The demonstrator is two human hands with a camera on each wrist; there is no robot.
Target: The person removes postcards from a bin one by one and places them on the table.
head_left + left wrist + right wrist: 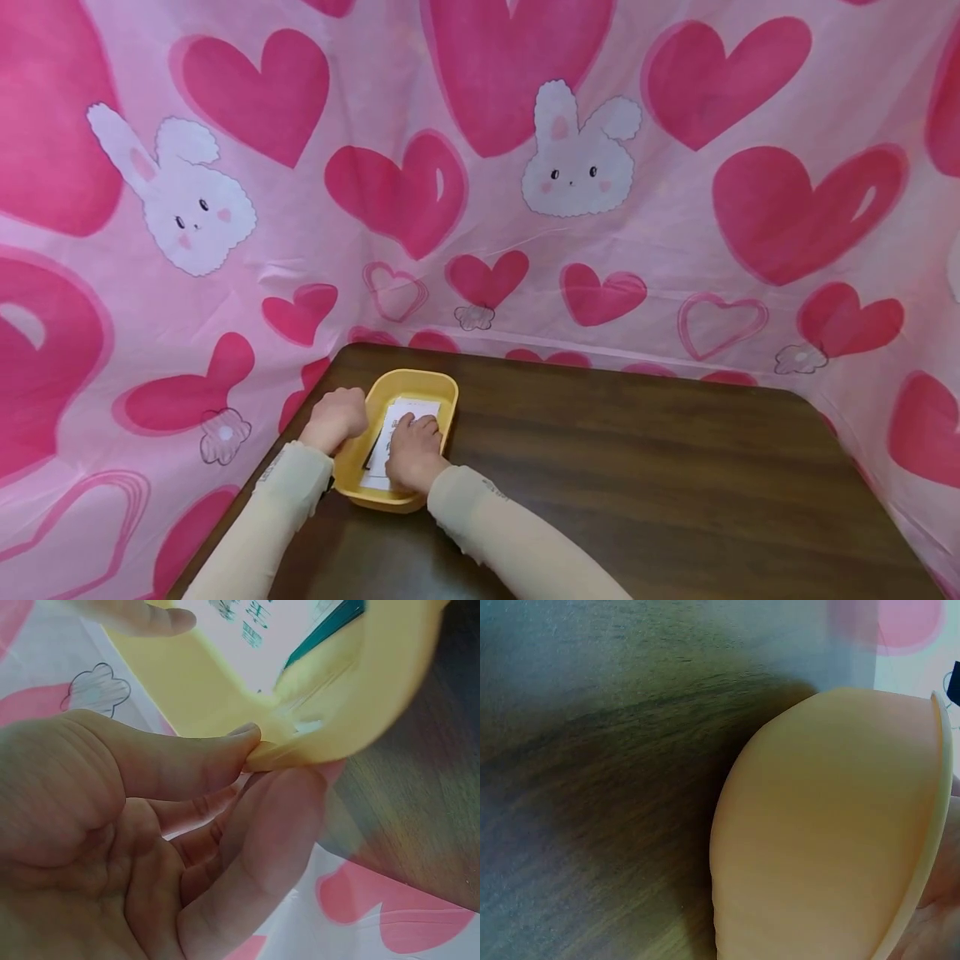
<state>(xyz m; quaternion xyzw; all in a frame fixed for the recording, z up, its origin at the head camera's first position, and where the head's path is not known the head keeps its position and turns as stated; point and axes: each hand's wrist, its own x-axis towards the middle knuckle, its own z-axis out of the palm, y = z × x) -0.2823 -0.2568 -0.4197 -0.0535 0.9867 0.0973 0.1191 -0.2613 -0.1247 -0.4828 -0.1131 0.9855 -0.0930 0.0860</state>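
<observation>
In the head view, a yellow tray [431, 383] is standing on a dark wooden table [637, 467], and printed white cards [381, 454] are lying in a loose, overlapping pile inside the tray. The left hand [337, 417] is gripping the tray at its left rim. The right hand [415, 450] is reaching into the tray, resting over the right part of the pile with its fingers bent; whether they are pinching a card, I cannot tell. Pale sleeves [517, 533] are covering both forearms in front of the tray. Behind the tray and to its left, a pink cloth [667, 225] with hearts and white rabbit faces [577, 175] is hanging.

In the left wrist view, the left hand is pinching the tray's rim, its thumb [187, 765] pressing from one side and a finger from the other. Inside the tray, a card is showing green print beside a dark green strip [322, 634], and another hand's fingertip is pointing towards it.

In the right wrist view, the tray's outer wall is filling the right half, and part of a hand is showing beyond the tray's rim, its grip hidden.
</observation>
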